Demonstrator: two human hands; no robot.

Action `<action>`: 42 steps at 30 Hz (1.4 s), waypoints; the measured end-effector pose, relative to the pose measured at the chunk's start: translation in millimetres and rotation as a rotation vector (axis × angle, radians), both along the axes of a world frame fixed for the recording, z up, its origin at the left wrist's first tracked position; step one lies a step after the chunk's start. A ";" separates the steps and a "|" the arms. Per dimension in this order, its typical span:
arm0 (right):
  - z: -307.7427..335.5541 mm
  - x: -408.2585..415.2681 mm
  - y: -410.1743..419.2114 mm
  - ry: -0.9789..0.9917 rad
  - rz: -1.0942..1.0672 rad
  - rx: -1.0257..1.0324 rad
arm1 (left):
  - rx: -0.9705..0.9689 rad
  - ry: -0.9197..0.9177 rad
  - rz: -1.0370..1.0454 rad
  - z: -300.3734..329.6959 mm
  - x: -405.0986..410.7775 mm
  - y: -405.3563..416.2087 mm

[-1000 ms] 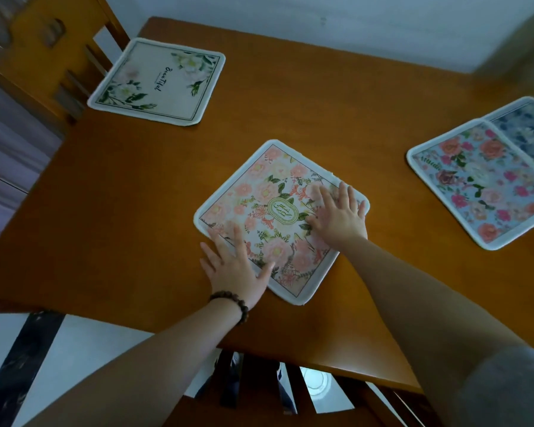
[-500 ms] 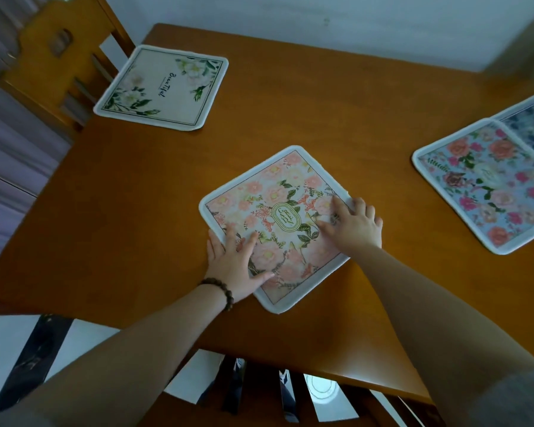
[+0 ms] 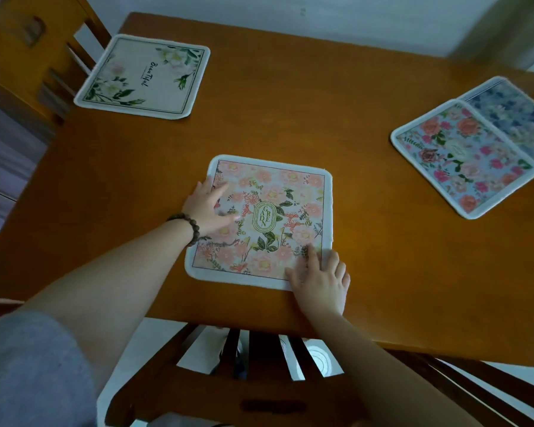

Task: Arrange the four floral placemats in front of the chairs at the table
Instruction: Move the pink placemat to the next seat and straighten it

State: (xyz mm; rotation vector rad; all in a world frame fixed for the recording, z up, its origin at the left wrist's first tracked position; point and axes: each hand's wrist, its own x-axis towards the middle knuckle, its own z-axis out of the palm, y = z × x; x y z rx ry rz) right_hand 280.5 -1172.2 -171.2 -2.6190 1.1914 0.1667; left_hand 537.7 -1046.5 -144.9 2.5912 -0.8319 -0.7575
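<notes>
A pink floral placemat point(image 3: 269, 192) with a green oval label lies squarely near the table's front edge. My left hand point(image 3: 208, 208) presses flat on its left side, fingers spread. My right hand point(image 3: 321, 280) rests flat on its near right corner. A white placemat point(image 3: 145, 77) with green leaves lies at the far left in front of a chair. At the right, a light blue placemat with red and pink roses point(image 3: 463, 158) overlaps a dark blue floral placemat point(image 3: 515, 118).
The wooden table point(image 3: 290, 103) stands against a white wall. One wooden chair point(image 3: 259, 380) is tucked in below the front edge, another chair point(image 3: 22, 47) stands at the far left. Pale floor shows beneath.
The pink placemat has turned from a diagonal position to square with the table's front edge. My left hand moved to its left side and my right hand to its near right corner.
</notes>
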 end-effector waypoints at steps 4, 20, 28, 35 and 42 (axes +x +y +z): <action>3.4 -5.4 -13.4 -0.085 0.006 0.071 | 0.066 -0.099 0.095 -9.1 -23.4 30.1; 1.1 -10.4 -37.3 0.072 0.035 0.177 | 0.230 -0.011 -0.201 -14.7 -73.2 73.3; 16.7 -46.8 -26.1 0.162 0.124 0.321 | 0.425 -0.041 -0.332 -17.7 -105.7 88.8; 24.2 -65.4 -0.4 0.351 0.217 0.265 | 0.477 -0.052 -0.271 -18.1 -123.2 90.5; 23.0 -64.2 10.7 0.319 0.233 0.178 | 0.454 -0.042 -0.267 -15.9 -121.3 92.4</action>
